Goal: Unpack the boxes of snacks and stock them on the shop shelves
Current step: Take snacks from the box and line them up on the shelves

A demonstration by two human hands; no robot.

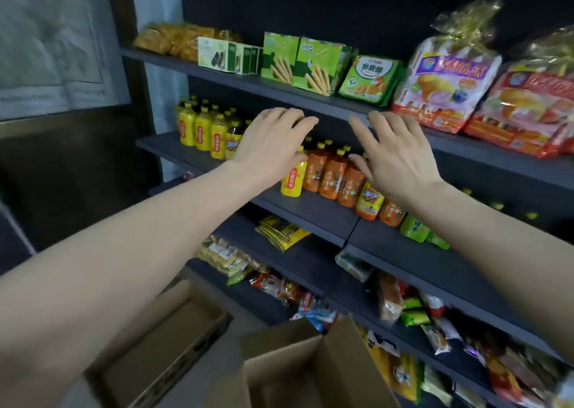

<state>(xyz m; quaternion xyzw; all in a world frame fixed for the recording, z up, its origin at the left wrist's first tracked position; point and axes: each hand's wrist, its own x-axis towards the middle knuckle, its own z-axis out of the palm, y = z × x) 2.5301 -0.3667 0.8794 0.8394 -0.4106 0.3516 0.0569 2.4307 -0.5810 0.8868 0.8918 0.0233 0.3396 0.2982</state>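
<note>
- Hands: left hand [273,140] and right hand [394,156], both empty, fingers spread flat, raised side by side before the second shelf [326,218].
- Second shelf: yellow bottles [198,128] at left, orange bottles [329,174] partly behind the hands.
- Top shelf [186,65]: green biscuit-stick boxes [298,62], green cracker packs [369,78], pastry bags [444,84].
- Cardboard boxes [279,361]: open, below the forearms.

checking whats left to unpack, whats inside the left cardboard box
Only bare cardboard floor shows inside the left cardboard box; no snacks visible. Its near part is hidden by the left forearm and the frame edge.
</note>
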